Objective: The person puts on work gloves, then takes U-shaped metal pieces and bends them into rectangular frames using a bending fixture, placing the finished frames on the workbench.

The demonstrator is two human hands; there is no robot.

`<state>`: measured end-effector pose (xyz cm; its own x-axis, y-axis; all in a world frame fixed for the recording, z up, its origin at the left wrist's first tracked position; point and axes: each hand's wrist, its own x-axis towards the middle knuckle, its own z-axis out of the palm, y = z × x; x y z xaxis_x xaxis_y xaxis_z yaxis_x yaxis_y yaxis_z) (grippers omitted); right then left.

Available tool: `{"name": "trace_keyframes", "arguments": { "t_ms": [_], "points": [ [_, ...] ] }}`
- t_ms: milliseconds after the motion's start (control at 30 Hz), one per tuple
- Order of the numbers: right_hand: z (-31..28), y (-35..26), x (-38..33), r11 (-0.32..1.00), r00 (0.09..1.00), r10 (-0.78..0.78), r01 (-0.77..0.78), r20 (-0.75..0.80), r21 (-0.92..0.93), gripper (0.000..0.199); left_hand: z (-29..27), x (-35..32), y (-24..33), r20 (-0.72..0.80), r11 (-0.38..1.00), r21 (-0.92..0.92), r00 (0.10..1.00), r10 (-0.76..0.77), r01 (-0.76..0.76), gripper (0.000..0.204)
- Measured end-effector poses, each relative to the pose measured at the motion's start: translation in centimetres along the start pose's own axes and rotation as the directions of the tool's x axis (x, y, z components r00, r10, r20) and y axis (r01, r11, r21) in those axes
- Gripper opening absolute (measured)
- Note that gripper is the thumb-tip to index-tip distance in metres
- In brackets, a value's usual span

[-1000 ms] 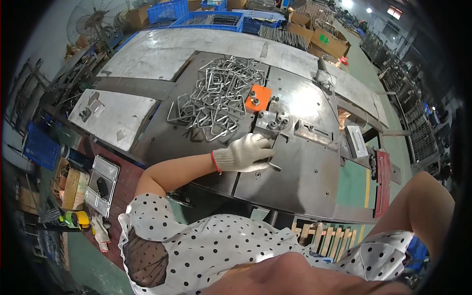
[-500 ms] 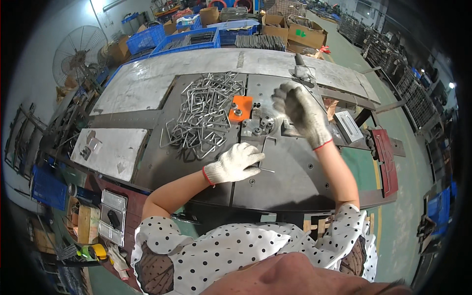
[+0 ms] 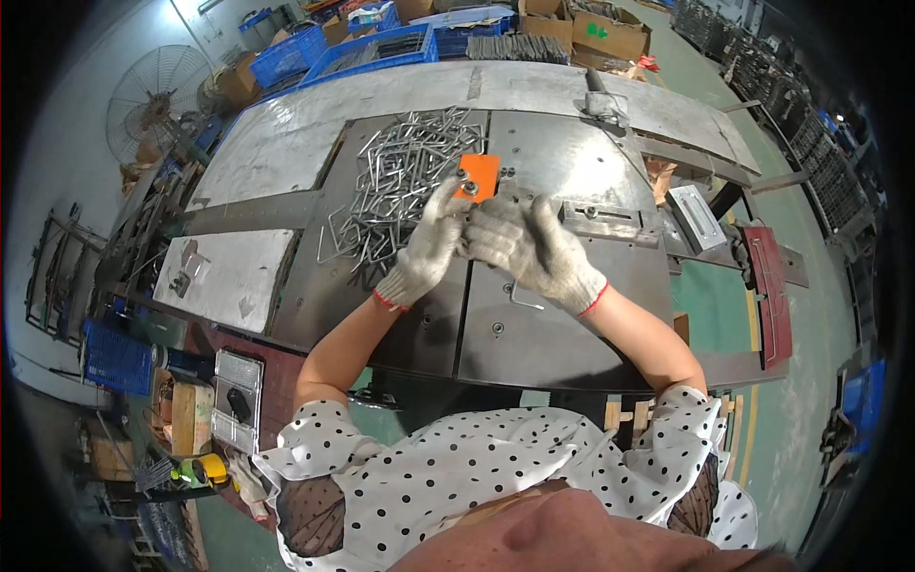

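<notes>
Steel worktable (image 3: pixel 534 334), green workshop floor (image 3: pixel 810 315)

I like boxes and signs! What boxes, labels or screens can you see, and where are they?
Cardboard boxes: far end, beyond the table, brown, open-topped.
Plastic crates: far left of the boxes, blue, rectangular.
Blue crate: floor, left, ribbed sides.
No screens or signs show.

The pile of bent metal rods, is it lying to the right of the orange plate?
No, the pile of bent metal rods lies to the left of the orange plate, spreading across the steel table.
</notes>
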<state>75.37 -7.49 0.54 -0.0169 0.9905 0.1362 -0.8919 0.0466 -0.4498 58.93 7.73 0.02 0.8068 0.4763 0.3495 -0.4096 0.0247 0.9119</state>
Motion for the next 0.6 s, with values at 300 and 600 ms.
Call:
{"name": "trace_keyframes", "arguments": {
  "t_ms": [300,600],
  "points": [
    [6.8,4.8,0.1,-0.029,0.954,-0.143,0.262,0.263,-0.965,0.064,-0.7,-1.2,9.9,0.091,0.346,0.912,0.931,0.353,-0.221,0.015],
    [15.0,6.5,-6.8,-0.877,0.857,0.201,-0.058,0.474,0.477,0.079,-4.1,-4.9,16.1,0.222,0.09,0.953,0.867,0.446,-0.29,0.016]
  ]
}}
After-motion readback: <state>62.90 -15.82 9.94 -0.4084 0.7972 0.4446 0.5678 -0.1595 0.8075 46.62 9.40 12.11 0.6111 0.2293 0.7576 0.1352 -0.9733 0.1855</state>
